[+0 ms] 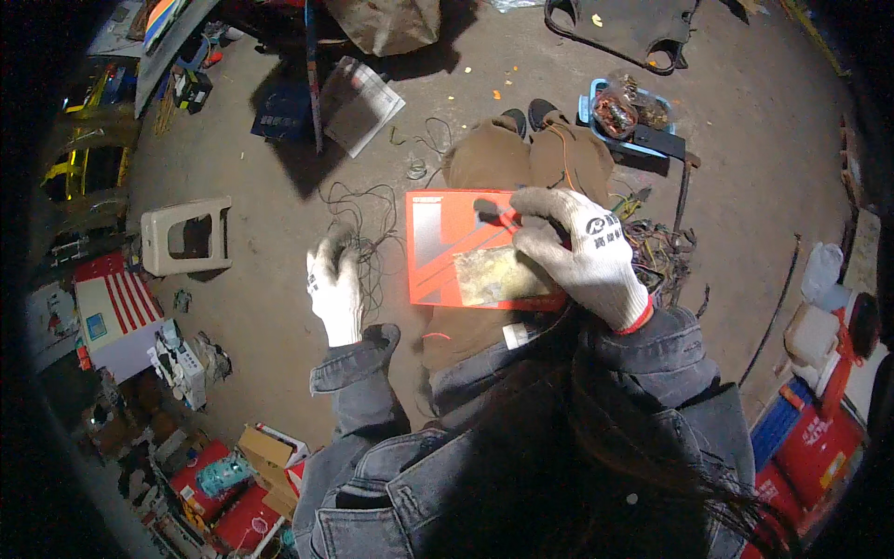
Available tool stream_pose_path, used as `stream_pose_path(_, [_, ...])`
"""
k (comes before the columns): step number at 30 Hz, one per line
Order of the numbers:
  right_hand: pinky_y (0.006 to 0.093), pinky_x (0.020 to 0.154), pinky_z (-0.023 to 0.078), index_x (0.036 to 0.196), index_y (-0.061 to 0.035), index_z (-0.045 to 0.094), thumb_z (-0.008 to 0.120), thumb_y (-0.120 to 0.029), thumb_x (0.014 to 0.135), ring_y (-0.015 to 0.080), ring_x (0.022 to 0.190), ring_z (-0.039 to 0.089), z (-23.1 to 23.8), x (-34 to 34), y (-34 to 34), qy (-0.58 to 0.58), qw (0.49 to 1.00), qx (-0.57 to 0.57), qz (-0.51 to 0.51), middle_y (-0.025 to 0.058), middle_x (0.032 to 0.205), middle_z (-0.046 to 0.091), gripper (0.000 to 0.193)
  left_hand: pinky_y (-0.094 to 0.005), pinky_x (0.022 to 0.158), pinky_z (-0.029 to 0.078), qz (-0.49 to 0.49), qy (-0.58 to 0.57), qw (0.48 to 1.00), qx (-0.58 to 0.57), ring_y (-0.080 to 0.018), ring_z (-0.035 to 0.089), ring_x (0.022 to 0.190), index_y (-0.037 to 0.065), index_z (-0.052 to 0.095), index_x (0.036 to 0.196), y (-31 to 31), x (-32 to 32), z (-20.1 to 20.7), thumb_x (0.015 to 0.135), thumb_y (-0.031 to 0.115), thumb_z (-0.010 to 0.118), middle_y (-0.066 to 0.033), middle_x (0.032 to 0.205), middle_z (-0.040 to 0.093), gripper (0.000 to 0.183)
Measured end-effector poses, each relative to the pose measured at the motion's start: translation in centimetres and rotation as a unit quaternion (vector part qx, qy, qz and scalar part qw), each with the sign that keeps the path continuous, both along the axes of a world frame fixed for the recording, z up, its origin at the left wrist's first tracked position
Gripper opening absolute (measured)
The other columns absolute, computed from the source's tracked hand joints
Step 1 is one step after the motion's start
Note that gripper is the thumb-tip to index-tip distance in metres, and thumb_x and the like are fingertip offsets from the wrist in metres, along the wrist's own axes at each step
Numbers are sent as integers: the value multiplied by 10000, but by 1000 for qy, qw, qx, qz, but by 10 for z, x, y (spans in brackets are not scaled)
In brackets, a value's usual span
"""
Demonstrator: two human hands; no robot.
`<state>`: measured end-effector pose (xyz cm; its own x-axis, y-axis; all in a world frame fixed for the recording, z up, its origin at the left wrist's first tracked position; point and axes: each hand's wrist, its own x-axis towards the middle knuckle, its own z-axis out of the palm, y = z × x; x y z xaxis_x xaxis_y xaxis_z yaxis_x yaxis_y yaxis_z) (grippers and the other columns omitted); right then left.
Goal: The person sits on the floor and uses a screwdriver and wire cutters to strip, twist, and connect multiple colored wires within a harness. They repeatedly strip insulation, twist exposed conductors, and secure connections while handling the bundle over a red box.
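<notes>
On my lap, over brown trousers, lies an orange-red flat box with a worn yellowish patch on its front. My right hand, in a white knitted glove with a red cuff edge, rests over its right side. Its thumb and forefinger curl toward each other; what is between them, if anything, is too small to make out. Left of the box, my gloved left hand is closed at a loose tangle of thin dark wire, its fingers bent round some strands. The fingertips are partly shaded.
A bundle of mixed wires lies right of my knees. Beyond it stands a blue basket with bagged items. A beige stool is at the left, a newspaper ahead, cartons behind left, red containers at right.
</notes>
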<state>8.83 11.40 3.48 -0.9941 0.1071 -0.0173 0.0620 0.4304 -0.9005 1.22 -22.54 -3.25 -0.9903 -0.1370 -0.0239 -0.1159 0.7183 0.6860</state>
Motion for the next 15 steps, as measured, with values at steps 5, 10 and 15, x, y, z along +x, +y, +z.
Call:
stream_pose_path(5, [369, 968, 526, 1217, -2, 695, 662, -127, 941, 301, 1103, 688, -5, 3, 7, -12, 998, 15, -68, 187, 1168, 716, 305, -345, 1005, 497, -8, 13, 988, -152, -221, 666, 1111, 72, 721, 1209, 6, 17, -2, 958, 183, 697, -121, 1216, 716, 276])
stream_pose_path(10, [344, 984, 523, 1225, -2, 701, 586, -25, 967, 239, 1124, 685, -11, 20, 16, -8, 997, 2, -79, 147, 1203, 722, 283, -345, 1017, 501, 33, -82, 995, 48, -214, 632, 1199, 46, 638, 1337, 12, 16, 11, 967, 147, 692, -119, 1395, 611, 388])
stream_pose_path(15, [363, 979, 530, 1266, -14, 676, 558, 36, 942, 276, 1110, 692, -8, 32, 16, 20, 999, 22, -28, 169, 1194, 712, 349, -367, 1025, 505, -32, 36, 994, 96, -246, 613, 1221, 21, 600, 1388, 42, 30, 30, 949, 54, 579, -135, 1395, 598, 441])
